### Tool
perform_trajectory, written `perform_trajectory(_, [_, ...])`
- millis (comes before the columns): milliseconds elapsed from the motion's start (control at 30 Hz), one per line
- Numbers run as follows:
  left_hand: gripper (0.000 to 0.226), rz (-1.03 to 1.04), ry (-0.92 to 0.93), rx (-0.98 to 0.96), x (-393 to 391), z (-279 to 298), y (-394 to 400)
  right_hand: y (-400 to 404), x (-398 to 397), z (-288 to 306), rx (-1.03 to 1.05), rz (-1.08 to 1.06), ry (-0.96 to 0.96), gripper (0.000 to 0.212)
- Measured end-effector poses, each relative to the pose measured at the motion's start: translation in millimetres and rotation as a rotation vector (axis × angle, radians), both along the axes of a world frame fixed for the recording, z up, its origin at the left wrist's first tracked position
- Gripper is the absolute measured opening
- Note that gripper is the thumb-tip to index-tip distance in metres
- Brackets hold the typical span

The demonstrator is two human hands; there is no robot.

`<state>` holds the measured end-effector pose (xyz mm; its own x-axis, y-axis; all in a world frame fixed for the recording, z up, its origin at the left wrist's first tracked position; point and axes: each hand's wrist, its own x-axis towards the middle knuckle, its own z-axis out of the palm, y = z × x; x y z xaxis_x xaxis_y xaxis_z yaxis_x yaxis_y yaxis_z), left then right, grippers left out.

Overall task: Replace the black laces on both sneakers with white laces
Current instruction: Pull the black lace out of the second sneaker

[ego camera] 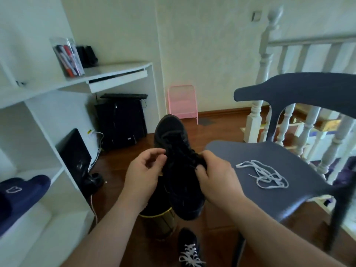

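Observation:
A black sneaker (174, 151) with black laces is held up in front of me, toe pointing away. My right hand (215, 176) grips its right side near the lace area. My left hand (146, 168) pinches the black lace at the sneaker's left side with curled fingers. A loose white lace (264, 175) lies in a tangle on the grey chair seat (289, 191) to the right. A second black sneaker (189, 247), laced in white, stands on the floor at the bottom.
A gold-rimmed bin (159, 222) stands below the held sneaker. White shelving (48, 132) with a blue slipper (21, 193) fills the left. A white stair railing (285, 122) runs behind the chair. A pink stand (183, 102) leans on the far wall.

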<state>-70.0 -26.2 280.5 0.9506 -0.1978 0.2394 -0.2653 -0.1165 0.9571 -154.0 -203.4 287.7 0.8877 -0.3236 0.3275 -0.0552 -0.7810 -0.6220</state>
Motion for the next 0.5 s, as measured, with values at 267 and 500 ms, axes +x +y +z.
perform_trajectory(267, [0.023,0.026,-0.19,0.001,-13,-7,20,12,-10,-3,-0.052,0.021,-0.119,0.023])
perform_trajectory(500, [0.037,0.274,-0.195,-0.191,0,1,45,16,-10,-9,-0.116,0.042,-0.158,0.043])
